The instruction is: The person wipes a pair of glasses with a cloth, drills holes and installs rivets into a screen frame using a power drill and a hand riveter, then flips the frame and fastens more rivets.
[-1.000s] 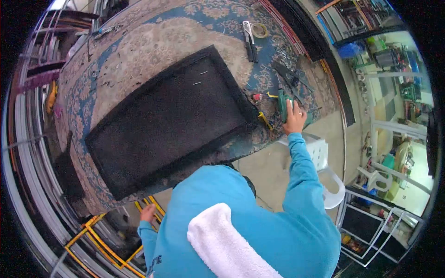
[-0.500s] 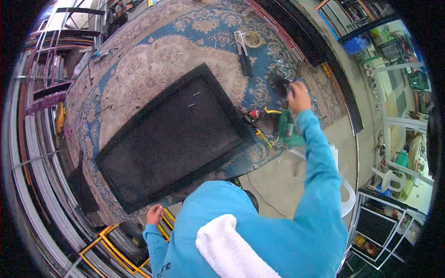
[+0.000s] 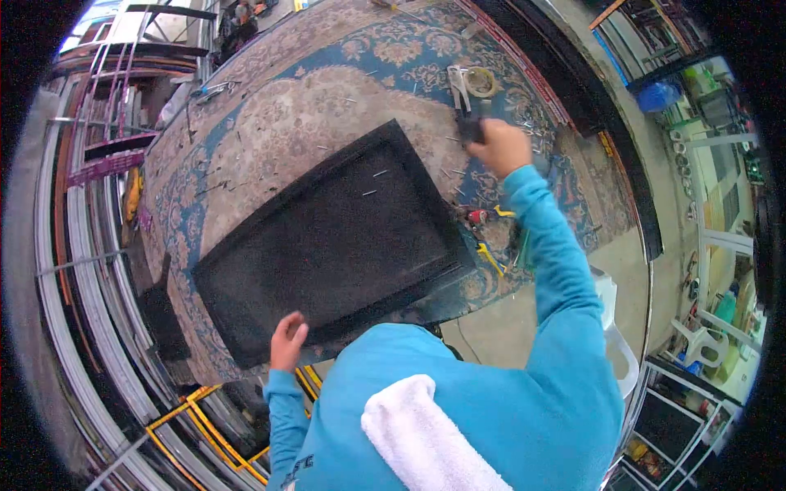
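Observation:
My right hand (image 3: pixel 501 149) is closed over a dark object at the black lower end of the pliers-like tool (image 3: pixel 459 88); what it grips is hard to make out. Beside it lies a roll of tape (image 3: pixel 480 82). My left hand (image 3: pixel 288 342), empty with thumb and fingers apart, is at the near edge of the black framed panel (image 3: pixel 327 237). Two small metal pins lie on the panel. Right of the panel are a red tool (image 3: pixel 477 217) and a yellow-handled tool (image 3: pixel 491 258). A green tool (image 3: pixel 525 250) is partly hidden by my right sleeve.
A patterned carpet (image 3: pixel 303 114) covers the work surface, with scattered small metal pieces. Long metal profiles (image 3: pixel 90 270) stand at the left, near a yellow frame (image 3: pixel 201 421). White plastic chairs (image 3: pixel 620 360) and white frames (image 3: pixel 684 438) are at the right.
My right hand left the green tool, moved up past the dark items and then left to the pliers-like tool. My left hand rose to the panel's near edge. The view shifted.

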Action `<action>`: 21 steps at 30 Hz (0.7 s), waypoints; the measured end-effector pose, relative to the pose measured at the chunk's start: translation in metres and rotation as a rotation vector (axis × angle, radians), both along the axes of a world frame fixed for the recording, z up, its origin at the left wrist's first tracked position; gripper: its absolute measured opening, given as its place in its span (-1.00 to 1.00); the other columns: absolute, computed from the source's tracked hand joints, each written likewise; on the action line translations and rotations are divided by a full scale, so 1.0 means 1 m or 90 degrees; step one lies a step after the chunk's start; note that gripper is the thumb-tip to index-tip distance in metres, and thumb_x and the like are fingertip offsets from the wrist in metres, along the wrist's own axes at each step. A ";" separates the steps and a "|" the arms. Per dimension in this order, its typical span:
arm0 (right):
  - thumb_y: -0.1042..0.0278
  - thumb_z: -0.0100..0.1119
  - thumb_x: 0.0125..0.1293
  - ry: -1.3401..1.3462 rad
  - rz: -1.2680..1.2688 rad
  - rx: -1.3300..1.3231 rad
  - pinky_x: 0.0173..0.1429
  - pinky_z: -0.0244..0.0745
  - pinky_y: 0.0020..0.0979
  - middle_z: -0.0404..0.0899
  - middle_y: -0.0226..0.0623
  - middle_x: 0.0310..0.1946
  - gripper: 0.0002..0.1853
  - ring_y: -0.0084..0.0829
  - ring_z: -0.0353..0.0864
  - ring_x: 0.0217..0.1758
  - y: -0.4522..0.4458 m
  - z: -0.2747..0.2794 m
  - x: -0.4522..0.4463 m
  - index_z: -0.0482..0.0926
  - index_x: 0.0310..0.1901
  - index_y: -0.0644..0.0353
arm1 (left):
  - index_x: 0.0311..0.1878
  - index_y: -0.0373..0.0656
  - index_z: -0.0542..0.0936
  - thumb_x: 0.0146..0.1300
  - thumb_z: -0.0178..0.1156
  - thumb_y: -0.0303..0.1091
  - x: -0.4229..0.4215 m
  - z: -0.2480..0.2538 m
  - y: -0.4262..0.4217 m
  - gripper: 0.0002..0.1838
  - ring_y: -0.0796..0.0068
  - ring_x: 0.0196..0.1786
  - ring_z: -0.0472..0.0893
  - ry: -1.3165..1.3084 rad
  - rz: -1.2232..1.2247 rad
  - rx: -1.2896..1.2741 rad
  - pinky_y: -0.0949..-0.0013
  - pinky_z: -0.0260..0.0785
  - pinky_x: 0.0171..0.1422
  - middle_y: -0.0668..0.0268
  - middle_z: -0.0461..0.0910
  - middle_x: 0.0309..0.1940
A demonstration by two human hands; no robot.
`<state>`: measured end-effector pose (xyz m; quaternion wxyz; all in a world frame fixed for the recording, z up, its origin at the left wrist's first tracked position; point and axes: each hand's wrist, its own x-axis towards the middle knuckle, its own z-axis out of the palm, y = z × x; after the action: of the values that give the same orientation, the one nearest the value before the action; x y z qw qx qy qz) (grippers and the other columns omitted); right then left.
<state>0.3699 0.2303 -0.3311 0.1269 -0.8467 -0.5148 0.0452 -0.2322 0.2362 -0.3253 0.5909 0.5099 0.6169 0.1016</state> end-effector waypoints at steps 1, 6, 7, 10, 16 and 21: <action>0.07 0.39 -0.05 0.025 0.082 0.117 -0.16 0.53 -0.07 0.62 -0.05 -0.30 -0.62 -0.01 0.63 -0.24 0.007 0.003 -0.020 0.58 -0.32 0.18 | 0.31 -0.25 0.36 0.19 0.34 -0.35 0.037 0.007 0.011 -0.37 0.33 0.25 0.46 -0.035 -0.044 0.029 0.28 0.29 0.34 0.13 0.46 0.20; 0.06 0.43 -0.08 0.272 0.288 0.254 -0.18 0.52 -0.10 0.58 -0.08 -0.35 -0.58 -0.03 0.62 -0.25 0.010 0.095 -0.157 0.53 -0.34 0.21 | 0.35 -0.21 0.31 0.04 0.44 -0.32 0.224 0.063 0.040 -0.21 0.28 0.26 0.45 -0.204 -0.221 0.353 0.25 0.30 0.34 0.12 0.44 0.22; 0.07 0.43 -0.07 0.337 0.311 0.260 -0.18 0.52 -0.10 0.58 -0.08 -0.35 -0.59 -0.01 0.62 -0.25 0.008 0.101 -0.175 0.53 -0.34 0.22 | 0.30 -0.21 0.35 0.03 0.46 -0.28 0.214 0.027 0.049 -0.24 0.32 0.17 0.50 -0.231 -0.231 0.200 0.28 0.36 0.27 0.16 0.47 0.16; 0.16 0.41 0.02 0.406 0.392 0.231 -0.18 0.55 -0.21 0.63 -0.13 -0.33 -0.67 -0.12 0.66 -0.25 0.009 0.106 -0.165 0.60 -0.29 0.23 | 0.07 -0.23 0.50 0.15 0.40 -0.26 0.242 0.017 0.050 -0.53 0.46 -0.14 0.59 -0.565 0.106 -0.018 0.39 0.47 -0.01 0.30 0.57 -0.13; 0.11 0.17 0.24 0.175 -0.191 0.191 0.15 0.47 -0.19 0.62 -0.03 -0.07 -0.57 -0.06 0.59 0.07 0.020 -0.050 0.049 0.57 0.06 0.18 | -0.29 -0.17 0.50 0.32 0.21 -0.42 0.192 0.028 0.028 -0.91 0.52 -0.39 0.51 -0.238 -0.071 0.159 0.40 0.40 -0.23 0.35 0.52 -0.44; 0.13 0.20 0.19 0.146 -0.420 -0.172 0.44 0.16 0.05 -0.03 -0.02 0.48 -0.23 0.24 0.06 0.45 -0.004 -0.134 0.123 0.13 0.44 -0.22 | -0.32 -0.23 0.58 0.23 0.35 -0.37 0.127 0.022 0.004 -0.84 0.62 -0.32 0.50 -0.106 0.006 0.140 0.43 0.38 -0.20 0.42 0.55 -0.41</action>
<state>0.4928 0.2259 -0.4647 0.0789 -0.9655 -0.1859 0.1642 -0.1049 0.2399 -0.3031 0.5801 0.5585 0.5531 0.2137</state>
